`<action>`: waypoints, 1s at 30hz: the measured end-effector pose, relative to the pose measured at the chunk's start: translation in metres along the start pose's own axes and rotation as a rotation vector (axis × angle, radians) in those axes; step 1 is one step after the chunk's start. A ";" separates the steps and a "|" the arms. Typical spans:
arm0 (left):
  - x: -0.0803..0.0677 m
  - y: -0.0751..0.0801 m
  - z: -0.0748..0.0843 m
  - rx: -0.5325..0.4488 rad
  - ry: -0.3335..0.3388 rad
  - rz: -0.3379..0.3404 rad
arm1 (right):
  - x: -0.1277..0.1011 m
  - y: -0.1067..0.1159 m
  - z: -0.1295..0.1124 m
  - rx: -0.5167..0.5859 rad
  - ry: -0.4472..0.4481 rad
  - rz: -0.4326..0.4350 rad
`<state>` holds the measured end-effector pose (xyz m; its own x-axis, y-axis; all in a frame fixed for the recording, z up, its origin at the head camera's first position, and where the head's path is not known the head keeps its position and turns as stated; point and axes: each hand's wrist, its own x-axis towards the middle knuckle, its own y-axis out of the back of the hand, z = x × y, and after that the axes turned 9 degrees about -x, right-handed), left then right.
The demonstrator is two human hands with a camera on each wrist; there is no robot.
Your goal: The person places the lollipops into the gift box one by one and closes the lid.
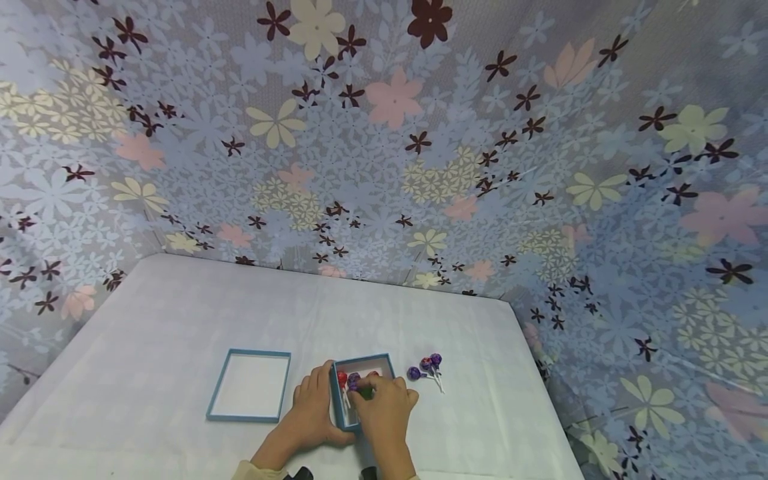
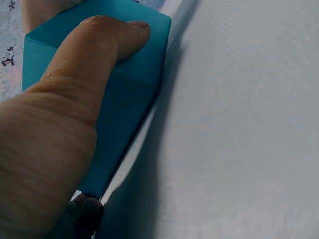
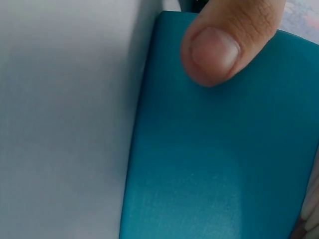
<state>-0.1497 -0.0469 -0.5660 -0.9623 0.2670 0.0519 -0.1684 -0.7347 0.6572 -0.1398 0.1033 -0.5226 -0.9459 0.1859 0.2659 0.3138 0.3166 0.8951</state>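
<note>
My left hand (image 1: 312,410) grips the near left corner of a shallow blue box (image 1: 389,363) with a white inside. In the left wrist view its thumb (image 2: 94,55) presses on the blue outer wall; the right wrist view also shows a thumb (image 3: 214,55) on that wall. My right hand (image 1: 387,407) reaches into the box, fingers curled, pinching what looks like a green lollipop (image 1: 367,393), mostly covered by the hand. In the box lie a red lollipop (image 1: 342,378), a purple lollipop (image 1: 353,379) and other partly hidden red candy.
Left of the box, a blue-rimmed white lid or tray (image 1: 249,385) lies flat. To its right are three dark purple and red lollipops (image 1: 436,359) with white sticks. A white cloth (image 1: 480,413) covers the table; floral fabric (image 1: 384,167) hangs behind and at the sides.
</note>
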 end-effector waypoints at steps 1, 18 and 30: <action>0.000 0.000 0.000 0.003 0.001 -0.001 | 0.000 0.000 0.000 -0.004 -0.003 -0.002; -0.003 -0.003 0.000 -0.004 0.013 -0.018 | -0.003 0.001 0.000 -0.028 -0.001 -0.039; 0.000 0.000 0.000 -0.005 -0.006 -0.003 | 0.002 0.002 0.008 0.095 0.036 0.022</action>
<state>-0.1501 -0.0469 -0.5660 -0.9605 0.2729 0.0538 -0.1728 -0.7369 0.6536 -0.1400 0.1116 -0.5230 -0.9404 0.1610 0.2995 0.3396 0.3999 0.8513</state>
